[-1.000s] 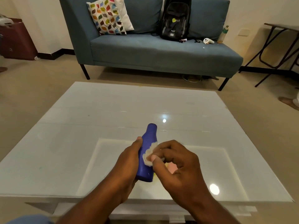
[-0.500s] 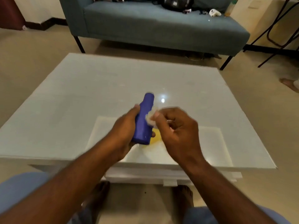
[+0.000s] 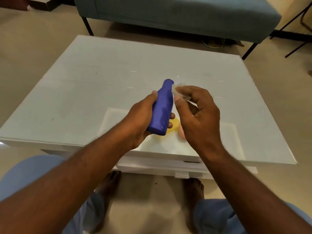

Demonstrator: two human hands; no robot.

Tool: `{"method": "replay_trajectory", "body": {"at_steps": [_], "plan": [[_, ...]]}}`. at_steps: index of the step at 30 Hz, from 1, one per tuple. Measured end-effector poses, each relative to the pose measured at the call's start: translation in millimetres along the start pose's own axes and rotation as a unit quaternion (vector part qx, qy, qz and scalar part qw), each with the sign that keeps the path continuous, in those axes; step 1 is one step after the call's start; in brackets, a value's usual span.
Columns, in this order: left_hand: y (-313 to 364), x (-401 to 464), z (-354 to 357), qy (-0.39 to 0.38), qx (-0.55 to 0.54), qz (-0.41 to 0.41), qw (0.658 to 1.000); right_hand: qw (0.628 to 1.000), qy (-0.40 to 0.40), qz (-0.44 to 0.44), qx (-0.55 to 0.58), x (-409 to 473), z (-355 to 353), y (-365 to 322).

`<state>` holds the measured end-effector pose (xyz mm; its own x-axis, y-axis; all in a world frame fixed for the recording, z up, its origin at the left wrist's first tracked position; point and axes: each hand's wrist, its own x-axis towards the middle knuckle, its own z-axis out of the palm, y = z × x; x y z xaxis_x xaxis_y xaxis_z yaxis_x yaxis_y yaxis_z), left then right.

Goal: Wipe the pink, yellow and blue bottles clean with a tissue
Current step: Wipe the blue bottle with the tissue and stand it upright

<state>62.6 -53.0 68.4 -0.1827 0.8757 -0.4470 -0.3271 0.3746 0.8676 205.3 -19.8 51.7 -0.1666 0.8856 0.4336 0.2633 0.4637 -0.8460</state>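
Left hand [image 3: 140, 119] grips blue bottle [image 3: 162, 108] above white table [image 3: 84, 92]. Right hand [image 3: 197, 115] pinches tissue [image 3: 179, 89] against its neck: wiping underway. Yellow bottle [image 3: 173, 127] and pink bottle [image 3: 182, 134] lie beneath, mostly hidden; whether wiped, cannot tell.

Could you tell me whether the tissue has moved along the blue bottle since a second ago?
Yes: the tissue has slid from the blue bottle's middle up to its neck.

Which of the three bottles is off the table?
The blue bottle, gripped in the left hand. The yellow bottle and pink bottle sit behind it.
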Motion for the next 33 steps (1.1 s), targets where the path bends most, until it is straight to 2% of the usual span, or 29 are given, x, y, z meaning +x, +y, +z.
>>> {"method": "replay_trajectory", "body": {"at_steps": [5, 11, 13, 18, 20, 24, 29, 31, 33], "plan": [[-2.0, 0.3, -2.2, 0.030, -0.001, -0.012, 0.999, 0.995, -0.087, -0.024, -0.030, -7.7, 3.8, -0.6], [-1.7, 1.4, -0.7, -0.007, 0.021, 0.000, 1.000, 1.000, 0.003, -0.001, 0.007, 0.5, -3.6, -3.7], [-3.6, 1.6, 1.4, -0.012, 0.015, 0.004, 1.000, 1.000, -0.009, -0.005, -0.005, 0.2, -2.0, -1.6], [-1.2, 2.5, -0.5, 0.034, 0.028, 0.001, 0.999, 0.994, -0.088, -0.047, -0.033, -11.9, 0.2, -2.1], [-0.2, 3.6, -2.7, 0.036, 0.023, 0.010, 0.999, 0.997, -0.062, -0.034, -0.013, -10.5, -0.5, -5.6], [-1.3, 3.0, -1.4, -0.006, 0.012, 0.009, 1.000, 1.000, 0.009, -0.005, 0.000, -1.8, -2.3, -4.6], [-0.7, 3.8, -2.9, 0.036, -0.010, 0.011, 0.999, 0.996, -0.082, -0.027, -0.016, -12.3, 5.0, -3.5], [1.0, 5.1, -5.9, 0.042, -0.001, 0.008, 0.999, 0.996, -0.077, -0.032, -0.019, -11.3, 1.9, -4.8], [0.7, 5.3, -7.2, 0.018, 0.001, 0.017, 1.000, 0.999, -0.038, -0.015, 0.008, -5.9, -2.3, -4.7]]}}
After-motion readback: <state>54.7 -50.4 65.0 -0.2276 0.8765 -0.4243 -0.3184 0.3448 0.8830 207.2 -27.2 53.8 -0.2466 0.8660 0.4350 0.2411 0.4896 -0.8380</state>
